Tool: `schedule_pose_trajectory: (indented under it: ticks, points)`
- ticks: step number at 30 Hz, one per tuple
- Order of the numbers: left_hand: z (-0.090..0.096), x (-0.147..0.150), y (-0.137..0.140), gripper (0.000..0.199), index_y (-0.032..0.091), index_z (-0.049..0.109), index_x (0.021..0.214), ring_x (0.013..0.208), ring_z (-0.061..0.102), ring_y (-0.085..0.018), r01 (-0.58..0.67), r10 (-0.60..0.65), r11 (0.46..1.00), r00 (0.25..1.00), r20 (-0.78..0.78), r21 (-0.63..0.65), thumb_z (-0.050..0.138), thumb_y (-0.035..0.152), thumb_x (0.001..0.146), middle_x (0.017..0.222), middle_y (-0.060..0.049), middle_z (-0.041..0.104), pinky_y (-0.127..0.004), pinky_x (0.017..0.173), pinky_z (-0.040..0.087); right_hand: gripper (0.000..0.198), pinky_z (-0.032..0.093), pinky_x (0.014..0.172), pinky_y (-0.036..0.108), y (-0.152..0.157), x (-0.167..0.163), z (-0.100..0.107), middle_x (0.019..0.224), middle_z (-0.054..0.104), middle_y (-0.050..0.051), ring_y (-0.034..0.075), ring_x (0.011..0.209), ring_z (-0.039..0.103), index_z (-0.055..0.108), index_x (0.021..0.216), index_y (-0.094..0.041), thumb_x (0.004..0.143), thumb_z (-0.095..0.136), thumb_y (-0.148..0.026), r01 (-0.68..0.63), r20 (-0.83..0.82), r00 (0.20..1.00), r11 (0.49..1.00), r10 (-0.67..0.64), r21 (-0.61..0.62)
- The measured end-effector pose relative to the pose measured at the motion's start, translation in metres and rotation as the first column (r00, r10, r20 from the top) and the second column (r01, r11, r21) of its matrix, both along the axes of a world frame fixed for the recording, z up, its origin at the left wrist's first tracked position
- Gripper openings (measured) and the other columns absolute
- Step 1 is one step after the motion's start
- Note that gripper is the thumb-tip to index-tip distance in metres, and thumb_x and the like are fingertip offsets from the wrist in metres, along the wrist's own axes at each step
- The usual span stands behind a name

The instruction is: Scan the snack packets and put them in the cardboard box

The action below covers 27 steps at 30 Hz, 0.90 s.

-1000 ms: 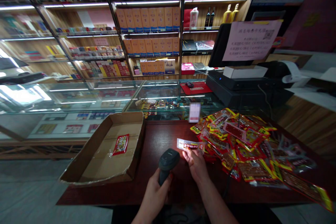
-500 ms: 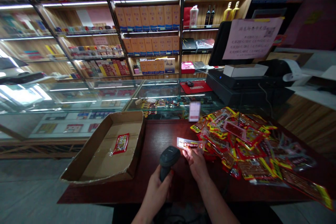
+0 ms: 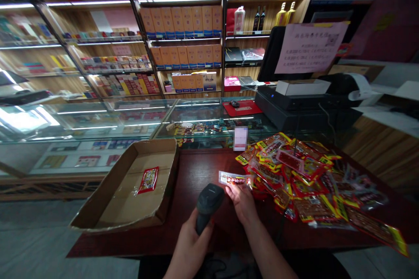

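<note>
My left hand (image 3: 194,242) is closed around the handle of a dark barcode scanner (image 3: 210,200), whose head tilts toward my other hand. Between the thumb and fingers of my right hand (image 3: 240,200) is a narrow snack packet (image 3: 233,178), clear at its left end with red and white print. A patch of light falls on the right fingers. Right of that hand lies a heap of snack packets (image 3: 304,174) in red, yellow and clear wrapping. On the left stands a shallow cardboard box (image 3: 108,222) with one red-edged packet (image 3: 149,180) lying inside.
The dark red wooden table (image 3: 190,165) bears the box and the heap. Behind it are a glass display counter (image 3: 144,115), a monitor (image 3: 273,52) with a paper sign, and a black cash drawer (image 3: 278,111). Stocked shelves (image 3: 183,41) line the back.
The view has shifted slightly, moving most things a little to the left. Both hands keep their holds, and the scanner and packet stay close together.
</note>
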<state>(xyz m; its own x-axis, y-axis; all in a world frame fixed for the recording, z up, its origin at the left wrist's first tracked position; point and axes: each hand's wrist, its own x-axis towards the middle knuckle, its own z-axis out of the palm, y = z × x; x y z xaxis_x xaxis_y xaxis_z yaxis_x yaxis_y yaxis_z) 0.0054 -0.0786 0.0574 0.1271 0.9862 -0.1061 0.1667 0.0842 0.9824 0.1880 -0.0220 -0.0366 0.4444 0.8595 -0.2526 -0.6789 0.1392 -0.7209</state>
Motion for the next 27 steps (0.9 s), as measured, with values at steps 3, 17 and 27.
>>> schedule_pose_trajectory:
  ticks: [3,17,27]
  points:
    - [0.014,-0.016,-0.011,0.017,0.018,0.070,0.080,0.061,0.056,-0.019,-0.005,0.006,1.000,0.998,-0.065,0.005,0.074,0.032,0.071,0.060,0.000,0.062,-0.023,0.053,0.045,0.029,0.060,0.082,0.035,0.001,0.001,-0.001,0.088,0.075,0.002,0.021,0.091,0.072,0.067,0.073,-0.022,0.059,0.089,-0.035,0.017,-0.018,1.000,1.000,-0.017,-0.004]
    - [-0.007,0.008,0.008,0.027,0.019,0.057,0.081,0.038,0.040,-0.008,0.100,-0.097,0.989,0.995,0.030,-0.108,0.064,0.045,0.082,0.049,0.010,0.046,-0.018,0.038,0.032,0.028,0.059,0.081,0.029,-0.001,0.000,-0.002,0.087,0.071,-0.003,0.015,0.090,0.069,0.064,0.075,-0.023,0.063,0.087,-0.031,0.012,0.009,1.000,1.000,-0.013,0.027]
    - [-0.005,0.015,0.013,0.022,0.021,0.055,0.080,0.036,0.042,-0.009,0.042,-0.042,0.997,0.999,0.001,-0.064,0.064,0.040,0.082,0.046,0.011,0.046,-0.018,0.037,0.033,0.035,0.061,0.073,0.025,0.000,0.000,0.000,0.077,0.068,-0.003,0.014,0.078,0.069,0.057,0.069,-0.021,0.058,0.090,-0.029,0.031,-0.046,0.998,0.999,-0.032,-0.013]
